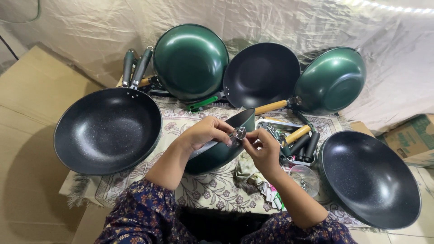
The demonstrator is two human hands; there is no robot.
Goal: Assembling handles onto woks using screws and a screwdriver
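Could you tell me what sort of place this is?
Probably a small makeshift pan-assembly workspace: several green woks around a cloth-covered table, loose handles, cardboard boxes, and a sheet-draped backdrop.

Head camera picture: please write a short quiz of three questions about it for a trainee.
1. True or false: the left hand holds the green pan on its side.
2. What do the fingertips of the right hand pinch at that pan's rim?
A. a small metal part
B. a spoon
C. a lid
3. How many pans lean on the cloth wall behind?

Key: 1 true; 2 A; 3 three.
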